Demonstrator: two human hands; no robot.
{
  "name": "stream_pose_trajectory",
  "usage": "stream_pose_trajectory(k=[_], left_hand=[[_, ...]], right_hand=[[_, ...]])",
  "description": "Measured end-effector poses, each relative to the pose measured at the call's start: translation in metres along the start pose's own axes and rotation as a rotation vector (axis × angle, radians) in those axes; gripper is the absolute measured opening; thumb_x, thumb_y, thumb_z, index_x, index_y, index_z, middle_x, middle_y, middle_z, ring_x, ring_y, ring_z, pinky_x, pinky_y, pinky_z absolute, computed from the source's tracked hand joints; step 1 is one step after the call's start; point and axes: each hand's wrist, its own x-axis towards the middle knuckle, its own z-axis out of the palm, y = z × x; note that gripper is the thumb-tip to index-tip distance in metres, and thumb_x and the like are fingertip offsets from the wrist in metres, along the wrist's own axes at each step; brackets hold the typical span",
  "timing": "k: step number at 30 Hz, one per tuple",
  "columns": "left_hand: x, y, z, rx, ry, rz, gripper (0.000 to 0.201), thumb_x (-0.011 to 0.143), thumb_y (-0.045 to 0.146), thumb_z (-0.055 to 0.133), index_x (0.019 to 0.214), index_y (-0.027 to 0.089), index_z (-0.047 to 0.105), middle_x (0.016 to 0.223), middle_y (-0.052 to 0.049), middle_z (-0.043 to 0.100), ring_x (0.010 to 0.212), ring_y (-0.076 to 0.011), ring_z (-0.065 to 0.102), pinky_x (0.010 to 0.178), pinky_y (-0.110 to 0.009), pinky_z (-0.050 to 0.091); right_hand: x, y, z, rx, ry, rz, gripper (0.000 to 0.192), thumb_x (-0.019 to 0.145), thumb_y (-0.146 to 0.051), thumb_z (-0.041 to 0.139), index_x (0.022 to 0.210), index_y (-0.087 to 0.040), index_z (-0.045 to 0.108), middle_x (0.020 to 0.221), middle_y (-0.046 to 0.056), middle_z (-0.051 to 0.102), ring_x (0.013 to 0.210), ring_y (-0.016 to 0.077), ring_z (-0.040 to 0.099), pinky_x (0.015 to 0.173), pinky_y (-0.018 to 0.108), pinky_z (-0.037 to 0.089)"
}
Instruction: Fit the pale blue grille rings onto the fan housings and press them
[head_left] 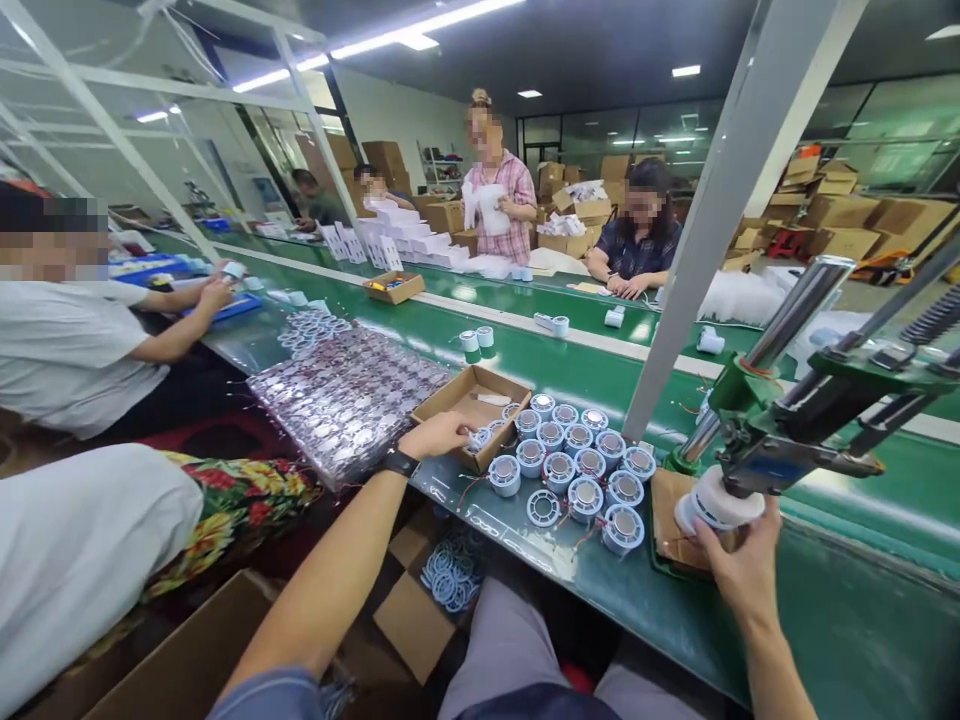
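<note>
Fingers of the right hand (pixel 739 570) curl up around a white round part (pixel 718 505) seated under the head of a green hand press (pixel 780 440), at about four o'clock in the view; the grip is closed on that part, forearm rising from the bottom edge. At ten o'clock from it, the left hand (pixel 439 435), with a black watch at the wrist, stretches forward, fingers pinched on a small white piece (pixel 478 437) at the lip of a shallow cardboard box (pixel 457 395) that holds a few more pieces. Between the hands stand rows of round white housings (pixel 574 465) on the green bench (pixel 840 620). Farther, at eleven o'clock, lies a tray of bagged parts (pixel 349 395).
</note>
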Motion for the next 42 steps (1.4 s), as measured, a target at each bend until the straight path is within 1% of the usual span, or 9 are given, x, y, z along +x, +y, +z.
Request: stream_pose_trajectory(k=[5,10,16,19,21,27,32,38,42], left_hand=[[0.001,-0.002,0.007,0.025,0.079,0.021,0.016,0.093,0.029,0.065,0.084,0.016,0.069,0.088,-0.004,0.074,0.087,-0.0201,0.069,0.09,-0.04,0.053],[-0.023,0.006,0.016,-0.085,0.384,0.03,0.03,0.091,0.027,0.044,0.106,0.014,0.067,0.111,-0.015,0.073,0.103,-0.0297,0.066,0.097,-0.043,0.048],[-0.094,0.042,0.087,-0.278,0.172,0.161,0.022,0.083,0.023,0.049,0.087,0.021,0.07,0.088,-0.005,0.076,0.081,-0.0228,0.071,0.077,-0.032,0.056],[-0.118,0.066,0.137,-0.362,0.063,0.224,0.026,0.082,0.015,0.045,0.077,0.021,0.07,0.086,-0.005,0.075,0.082,-0.0202,0.071,0.078,-0.03,0.056],[-0.124,0.075,0.158,-0.4,0.036,0.231,0.03,0.084,0.013,0.043,0.078,0.021,0.072,0.088,-0.007,0.075,0.084,-0.0205,0.072,0.078,-0.031,0.057],[-0.122,0.075,0.147,-0.41,0.058,0.202,0.032,0.086,0.013,0.045,0.086,0.02,0.076,0.099,-0.01,0.077,0.095,-0.023,0.072,0.085,-0.034,0.057],[-0.129,0.082,0.13,-0.527,0.076,0.184,0.025,0.086,0.018,0.055,0.085,0.022,0.079,0.098,-0.008,0.078,0.091,-0.0221,0.074,0.072,-0.028,0.059],[-0.125,0.101,0.14,-0.569,0.008,0.217,0.024,0.086,0.017,0.057,0.089,0.023,0.08,0.103,-0.007,0.077,0.094,-0.0224,0.073,0.072,-0.028,0.058],[-0.124,0.114,0.143,-0.573,-0.061,0.243,0.021,0.087,0.016,0.057,0.09,0.023,0.077,0.102,-0.007,0.077,0.094,-0.0226,0.073,0.077,-0.029,0.058]], right_hand=[[-0.018,0.003,0.02,-0.086,0.179,0.037,0.087,0.078,-0.049,0.067,0.149,-0.014,0.031,0.13,0.018,0.052,0.117,0.0317,0.059,0.101,0.048,0.048],[-0.004,0.022,-0.045,-0.306,0.249,0.078,0.073,0.071,-0.05,0.07,0.131,-0.01,0.056,0.119,0.021,0.058,0.118,0.0424,0.053,0.105,0.064,0.038],[0.002,0.037,-0.112,-0.663,0.158,0.014,0.055,0.076,-0.054,0.059,0.121,-0.022,0.064,0.107,0.021,0.061,0.118,0.0487,0.053,0.098,0.066,0.042],[-0.026,0.001,-0.083,-0.621,0.159,-0.13,0.04,0.088,-0.041,0.055,0.123,-0.025,0.064,0.107,0.017,0.065,0.109,0.0412,0.062,0.095,0.061,0.048],[-0.054,-0.025,-0.041,-0.485,-0.074,-0.241,0.035,0.093,-0.034,0.053,0.124,-0.022,0.064,0.107,0.015,0.067,0.099,0.0329,0.067,0.087,0.053,0.055],[-0.111,-0.044,0.048,-0.372,-0.426,-0.383,0.037,0.095,-0.018,0.051,0.128,-0.025,0.066,0.147,0.015,0.053,0.135,0.0378,0.048,0.102,0.059,0.05],[-0.108,-0.024,0.03,-0.183,-0.411,-0.381,0.019,0.096,-0.014,0.049,0.099,-0.021,0.066,0.138,0.013,0.063,0.138,0.0312,0.05,0.102,0.053,0.054],[-0.102,-0.041,0.002,-0.205,-0.368,-0.37,0.044,0.094,-0.006,0.04,0.127,-0.022,0.063,0.148,0.015,0.052,0.141,0.0307,0.047,0.105,0.052,0.052],[-0.101,-0.077,-0.02,-0.068,-0.233,-0.156,0.038,0.095,-0.013,0.047,0.124,-0.026,0.068,0.121,0.012,0.067,0.108,0.0254,0.067,0.089,0.04,0.058]])
